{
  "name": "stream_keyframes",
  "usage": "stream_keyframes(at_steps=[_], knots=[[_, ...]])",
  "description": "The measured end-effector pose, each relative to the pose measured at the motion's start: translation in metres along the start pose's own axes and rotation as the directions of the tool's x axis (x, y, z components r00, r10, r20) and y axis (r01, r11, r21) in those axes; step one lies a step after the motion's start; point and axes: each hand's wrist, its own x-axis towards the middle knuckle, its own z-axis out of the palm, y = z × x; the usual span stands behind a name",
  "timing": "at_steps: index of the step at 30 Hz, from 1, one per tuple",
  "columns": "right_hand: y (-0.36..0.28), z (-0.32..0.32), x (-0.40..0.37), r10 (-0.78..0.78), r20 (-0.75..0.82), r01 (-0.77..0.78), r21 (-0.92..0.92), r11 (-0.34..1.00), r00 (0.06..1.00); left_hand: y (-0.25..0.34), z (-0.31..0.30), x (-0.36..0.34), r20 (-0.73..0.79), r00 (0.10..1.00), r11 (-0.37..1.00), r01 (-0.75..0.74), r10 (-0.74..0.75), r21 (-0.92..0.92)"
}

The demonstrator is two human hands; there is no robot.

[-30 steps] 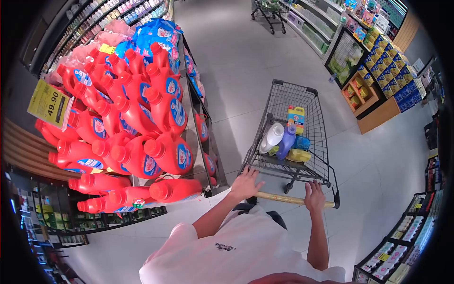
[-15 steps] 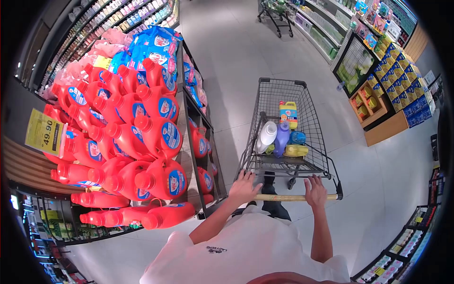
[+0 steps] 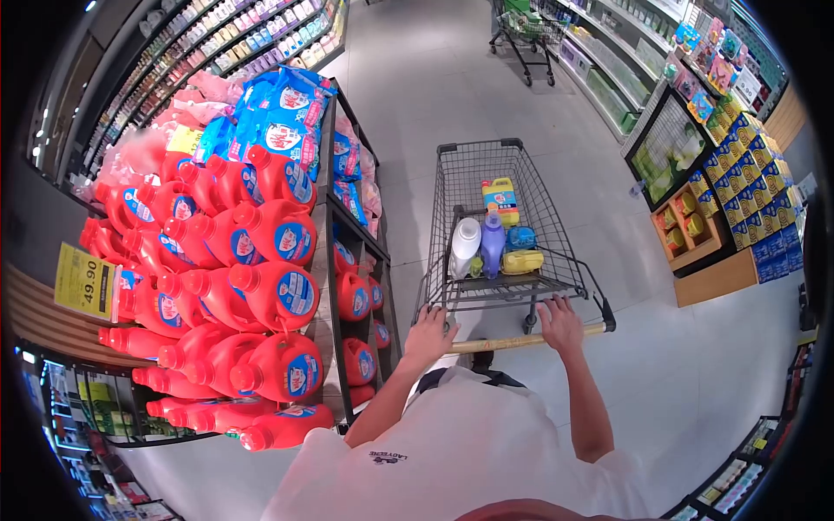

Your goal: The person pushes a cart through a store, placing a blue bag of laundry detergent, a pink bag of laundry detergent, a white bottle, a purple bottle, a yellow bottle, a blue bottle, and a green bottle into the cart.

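Observation:
The wooden handle bar [image 3: 499,343] of a dark wire shopping cart [image 3: 499,195] is right in front of me. My left hand [image 3: 429,335] rests on the bar's left end, fingers stretched forward and slightly apart, thumb along the bar. Near its right end, my right hand [image 3: 560,326] lies palm down over the bar, fingers also reaching forward past it. In the cart stand a white bottle [image 3: 466,247], a purple bottle [image 3: 493,245] and a yellow jug [image 3: 500,201]. Beside them are a blue package [image 3: 521,238] and a yellow item lying sideways [image 3: 522,261].
Close on the left, red detergent jugs [image 3: 282,295] are stacked on a display with blue bags [image 3: 282,113] and a yellow price sign [image 3: 85,280]. Another cart [image 3: 526,35] stands ahead. On the right are boxed goods [image 3: 747,174] and shelves. Grey tiled floor [image 3: 417,95] runs between.
The view has shifted, so the cart and both hands appear farther left. The cart's goods keep their arrangement. The jug display has slid lower in view, and both hands stay on the bar.

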Motion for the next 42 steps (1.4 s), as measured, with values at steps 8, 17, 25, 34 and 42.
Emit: stream_keyframes(at_steps=[8, 17, 25, 34, 42], knots=[[-0.005, -0.009, 0.115, -0.083, 0.017, 0.083, 0.007, 0.997, 0.996, -0.004, -0.012, 0.082, -0.041, 0.997, 0.998, 0.065, -0.065, -0.006], [-0.036, 0.025, 0.249, -0.214, -0.028, 0.215, 0.018, 0.977, 0.976, -0.046, -0.052, 0.189, -0.144, 0.98, 0.99, 0.134, -0.139, -0.042], [-0.079, 0.024, 0.355, -0.365, 0.016, 0.363, 0.078, 0.929, 0.931, -0.1, -0.105, 0.27, -0.336, 0.938, 0.997, 0.074, -0.08, -0.031], [-0.101, 0.009, 0.473, -0.097, 0.318, 0.14, -0.116, 0.983, 0.943, -0.113, -0.132, 0.324, -0.834, 0.546, 0.929, -0.267, -0.072, -0.255], [-0.15, 0.045, 0.536, -0.332, 0.378, 0.375, -0.044, 0.926, 0.864, -0.095, -0.064, 0.343, 0.07, 0.681, -0.135, -0.043, -0.729, -0.99]])
